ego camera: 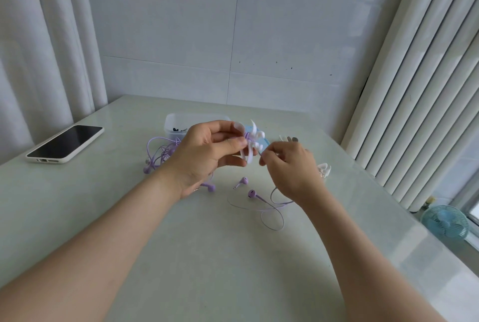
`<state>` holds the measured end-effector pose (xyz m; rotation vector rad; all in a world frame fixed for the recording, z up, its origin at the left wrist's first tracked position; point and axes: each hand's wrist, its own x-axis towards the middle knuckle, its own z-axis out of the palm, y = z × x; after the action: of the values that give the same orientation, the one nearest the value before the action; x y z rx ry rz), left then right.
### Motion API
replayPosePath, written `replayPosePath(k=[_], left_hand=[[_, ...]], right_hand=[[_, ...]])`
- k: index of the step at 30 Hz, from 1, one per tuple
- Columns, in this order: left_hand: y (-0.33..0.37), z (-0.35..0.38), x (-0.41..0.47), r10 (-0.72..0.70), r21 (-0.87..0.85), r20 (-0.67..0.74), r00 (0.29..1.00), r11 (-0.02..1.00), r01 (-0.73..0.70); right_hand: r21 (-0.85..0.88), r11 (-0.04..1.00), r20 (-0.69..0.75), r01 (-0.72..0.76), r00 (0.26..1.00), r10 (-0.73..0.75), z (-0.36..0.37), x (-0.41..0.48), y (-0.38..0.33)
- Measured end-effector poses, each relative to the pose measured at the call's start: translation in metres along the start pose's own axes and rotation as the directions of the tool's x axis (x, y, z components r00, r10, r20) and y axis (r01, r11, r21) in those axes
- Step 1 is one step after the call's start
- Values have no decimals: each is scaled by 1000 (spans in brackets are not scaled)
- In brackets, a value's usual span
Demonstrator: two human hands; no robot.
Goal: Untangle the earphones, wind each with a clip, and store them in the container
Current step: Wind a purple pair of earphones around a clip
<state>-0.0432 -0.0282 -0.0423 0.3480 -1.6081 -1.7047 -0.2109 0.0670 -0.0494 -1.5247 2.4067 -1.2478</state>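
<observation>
My left hand (207, 156) grips a white winding clip (252, 140) above the table, with purple cable wrapped round its middle. Just to its right, my right hand (287, 166) pinches the thin purple cable beside the clip. That cable runs down to two purple earbuds (252, 193) lying on the table in front of my hands, with a loose loop (272, 218) near them. A tangle of more purple earphones (160, 153) lies behind my left hand. The clear plastic container (178, 121) stands behind that, partly hidden by my left hand.
A phone in a white case (64, 144) lies on the table's left side. Another white clip (324, 169) rests to the right of my right hand. A light blue item (263, 144) shows behind the held clip. A small blue fan (445, 220) stands off the table's right edge.
</observation>
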Motion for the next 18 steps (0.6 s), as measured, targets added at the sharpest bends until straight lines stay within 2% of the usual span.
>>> replayPosePath(k=[5, 8, 13, 18], left_hand=[[-5, -3, 3, -17, -102, 3, 1000, 995, 17], [-6, -4, 5, -33, -89, -33, 999, 996, 30], [-10, -9, 8, -51, 45, -172, 984, 997, 59], [-13, -6, 8, 44, 259, -234, 971, 966, 19]], right_hand=[[75, 986, 132, 147, 979, -156, -1, -5, -5], [84, 974, 187, 211, 957, -223, -2, -8, -9], [171, 959, 276, 225, 924, -266, -3, -18, -17], [290, 935, 272, 205, 919, -286, -7, -21, -22]])
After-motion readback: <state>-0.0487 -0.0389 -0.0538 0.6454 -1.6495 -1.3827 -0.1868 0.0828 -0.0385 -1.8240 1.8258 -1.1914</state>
